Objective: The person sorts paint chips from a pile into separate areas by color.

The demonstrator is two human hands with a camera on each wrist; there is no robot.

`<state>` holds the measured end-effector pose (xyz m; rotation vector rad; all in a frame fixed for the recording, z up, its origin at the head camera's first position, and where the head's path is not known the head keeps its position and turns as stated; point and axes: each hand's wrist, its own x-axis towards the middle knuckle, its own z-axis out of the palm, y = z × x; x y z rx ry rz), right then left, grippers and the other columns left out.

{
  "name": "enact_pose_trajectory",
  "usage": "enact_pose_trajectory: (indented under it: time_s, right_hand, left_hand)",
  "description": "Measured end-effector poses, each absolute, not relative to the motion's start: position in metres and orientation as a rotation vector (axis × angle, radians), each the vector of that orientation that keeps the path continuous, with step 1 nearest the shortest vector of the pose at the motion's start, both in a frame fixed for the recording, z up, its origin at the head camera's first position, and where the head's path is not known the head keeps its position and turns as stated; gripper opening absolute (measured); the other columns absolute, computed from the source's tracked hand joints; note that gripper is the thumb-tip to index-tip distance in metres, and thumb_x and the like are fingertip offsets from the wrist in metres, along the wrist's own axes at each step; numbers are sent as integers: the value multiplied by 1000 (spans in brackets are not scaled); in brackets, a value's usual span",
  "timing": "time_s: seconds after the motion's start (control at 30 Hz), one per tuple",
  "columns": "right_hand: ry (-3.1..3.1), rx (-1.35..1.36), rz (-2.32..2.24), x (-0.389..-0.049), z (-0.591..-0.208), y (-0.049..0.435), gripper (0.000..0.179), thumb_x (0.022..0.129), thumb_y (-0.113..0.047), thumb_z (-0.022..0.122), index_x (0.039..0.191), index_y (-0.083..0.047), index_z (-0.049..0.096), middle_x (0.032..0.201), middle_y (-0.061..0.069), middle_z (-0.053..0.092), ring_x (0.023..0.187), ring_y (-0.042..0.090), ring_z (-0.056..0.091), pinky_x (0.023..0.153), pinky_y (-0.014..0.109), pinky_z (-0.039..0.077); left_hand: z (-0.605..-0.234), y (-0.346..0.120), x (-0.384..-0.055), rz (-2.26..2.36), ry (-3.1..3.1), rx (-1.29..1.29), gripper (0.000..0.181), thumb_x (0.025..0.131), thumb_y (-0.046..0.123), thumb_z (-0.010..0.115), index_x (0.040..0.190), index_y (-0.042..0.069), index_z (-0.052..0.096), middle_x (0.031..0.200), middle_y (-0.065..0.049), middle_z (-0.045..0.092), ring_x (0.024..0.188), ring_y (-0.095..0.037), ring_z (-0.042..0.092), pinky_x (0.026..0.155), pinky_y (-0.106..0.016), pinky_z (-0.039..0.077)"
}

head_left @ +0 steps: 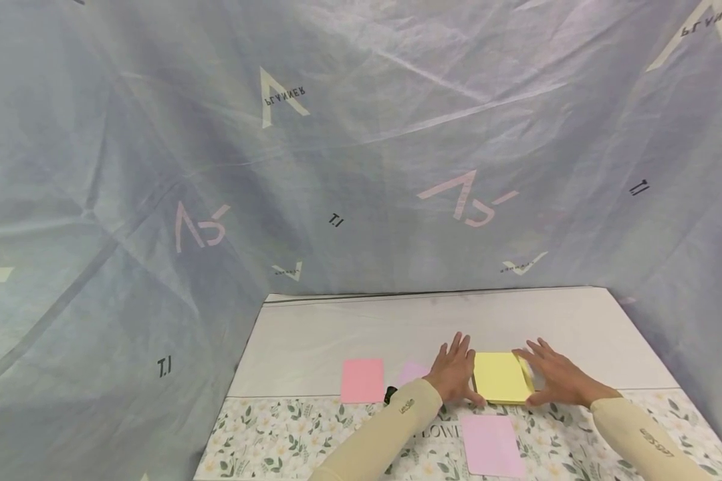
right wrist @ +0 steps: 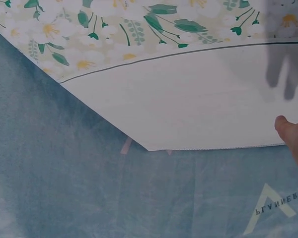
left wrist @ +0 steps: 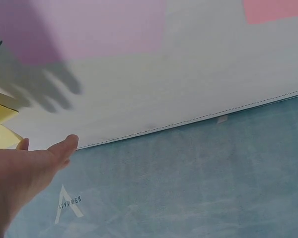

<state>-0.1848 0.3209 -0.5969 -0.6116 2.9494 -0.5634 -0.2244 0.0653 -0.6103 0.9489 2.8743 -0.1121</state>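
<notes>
A yellow stack of square paper [head_left: 501, 378] lies on the table between the two hands, its right side slightly lifted or fanned. On its left is the left hand [head_left: 454, 373], fingers spread and thumb near the stack's lower left corner. The right hand [head_left: 556, 376] is at the opposite side, its fingers and thumb spread around the right edge; whether it touches the paper I cannot tell. In the left wrist view, a curved yellow sheet [left wrist: 1, 136] shows beyond the left hand [left wrist: 27, 173]. Only a finger or two of the right hand [right wrist: 294, 141] appears in the right wrist view.
A pink square [head_left: 362, 381] lies to the left, and a lilac square [head_left: 412, 372] is partly hidden by the left arm. Another lilac sheet [head_left: 492, 445] lies nearer the front. A small black item [head_left: 390, 394] is beside the left sleeve. Grey-blue printed fabric [head_left: 361, 167] surrounds the table.
</notes>
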Motion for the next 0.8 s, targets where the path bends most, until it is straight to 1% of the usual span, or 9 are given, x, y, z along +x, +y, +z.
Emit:
enact_pose_trajectory:
  time_s: [0.33, 0.63, 0.8]
  right_hand:
    - [2957, -624, -558, -184, -601, 326, 108, 55, -54, 91, 141, -4, 49, 144, 41, 38, 132, 66, 29, 92, 78, 36]
    - [2958, -606, -564, -182, -603, 331, 106, 55, -50, 92, 140, -3, 50, 144, 41, 38, 131, 66, 29, 92, 79, 35]
    - [2961, -604, -586, -180, -606, 332, 105, 55, -47, 93, 140, -1, 50, 144, 42, 37, 131, 67, 28, 92, 80, 34]
  left_hand:
    - [-608, 67, -221, -113, 2878, 967, 112, 66, 82, 66, 154, 20, 36, 167, -2, 16, 155, -20, 5, 122, -37, 25]
    - [-613, 73, -222, -81, 2874, 963, 113, 66, 81, 68, 154, 18, 37, 167, -2, 16, 155, -20, 5, 123, -37, 24]
    - [-614, 74, -220, -100, 2874, 990, 113, 66, 83, 67, 154, 17, 37, 167, -3, 17, 155, -21, 7, 122, -38, 26]
